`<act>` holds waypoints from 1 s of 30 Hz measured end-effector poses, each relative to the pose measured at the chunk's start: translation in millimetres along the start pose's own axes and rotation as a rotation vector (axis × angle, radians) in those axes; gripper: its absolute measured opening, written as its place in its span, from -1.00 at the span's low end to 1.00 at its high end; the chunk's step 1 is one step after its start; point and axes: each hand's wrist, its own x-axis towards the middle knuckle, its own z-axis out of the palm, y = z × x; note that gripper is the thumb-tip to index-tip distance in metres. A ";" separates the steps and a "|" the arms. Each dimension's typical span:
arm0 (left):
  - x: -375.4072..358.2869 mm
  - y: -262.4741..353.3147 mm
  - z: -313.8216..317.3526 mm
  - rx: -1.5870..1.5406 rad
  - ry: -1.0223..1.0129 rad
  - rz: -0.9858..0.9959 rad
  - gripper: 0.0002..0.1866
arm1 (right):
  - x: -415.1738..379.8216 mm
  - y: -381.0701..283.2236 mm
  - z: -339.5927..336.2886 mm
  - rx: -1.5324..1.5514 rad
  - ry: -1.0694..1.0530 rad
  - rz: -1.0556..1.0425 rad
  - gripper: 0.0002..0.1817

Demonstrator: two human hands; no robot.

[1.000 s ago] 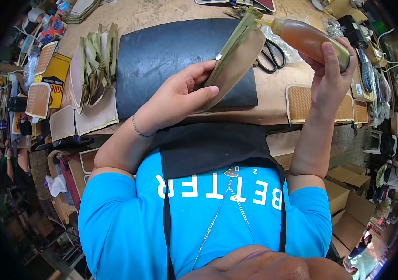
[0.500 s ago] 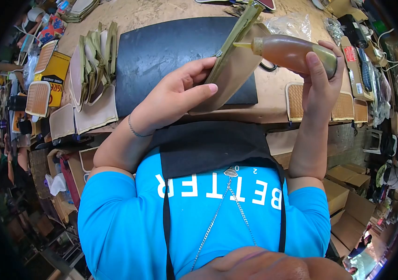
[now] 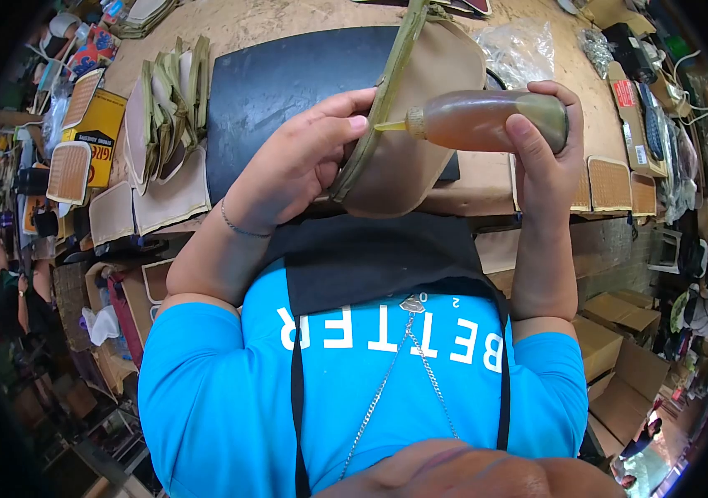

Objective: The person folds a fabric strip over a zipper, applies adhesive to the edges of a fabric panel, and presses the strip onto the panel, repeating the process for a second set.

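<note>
My left hand (image 3: 308, 158) grips a beige fabric panel (image 3: 428, 124) by its olive-green edge strip (image 3: 389, 91), thumb on the near side and fingers behind. The panel is tilted up above the black mat (image 3: 279, 83). In my right hand (image 3: 549, 141) is a squeeze bottle (image 3: 486, 120) of amber liquid, probably glue, held on its side. Its yellow nozzle tip touches or nearly touches the green strip, close to my left thumb. My right fingers wrap round the bottle's base and are partly hidden behind it.
A stack of green-edged panels (image 3: 171, 116) stands left of the mat. Flat beige pieces (image 3: 173, 195) lie along the front table edge. Woven tan pieces (image 3: 611, 184) sit at the right front. A yellow box (image 3: 103, 137) is at far left, and a clear plastic bag (image 3: 520, 54) lies behind the bottle.
The bottle has moved left and down, bringing its nozzle further down the green strip. My left hand has turned the panel, so more of its beige face shows.
</note>
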 end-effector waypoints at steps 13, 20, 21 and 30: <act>1.5 0.5 -1.8 -0.250 -0.064 0.077 -0.46 | -16.4 -5.1 14.3 -0.138 -0.124 -0.014 -0.47; 3.3 0.0 -5.2 -0.266 -0.089 0.106 -0.44 | -22.0 -4.0 17.2 -0.140 -0.268 -0.050 -0.45; 3.5 -0.2 -5.9 -0.264 -0.077 0.108 -0.44 | -22.5 -5.5 18.7 -0.123 -0.262 -0.047 -0.44; 9.8 -4.2 -17.1 -0.221 -0.054 0.127 -0.43 | -19.6 -9.9 15.6 -0.135 -0.348 -0.087 -0.41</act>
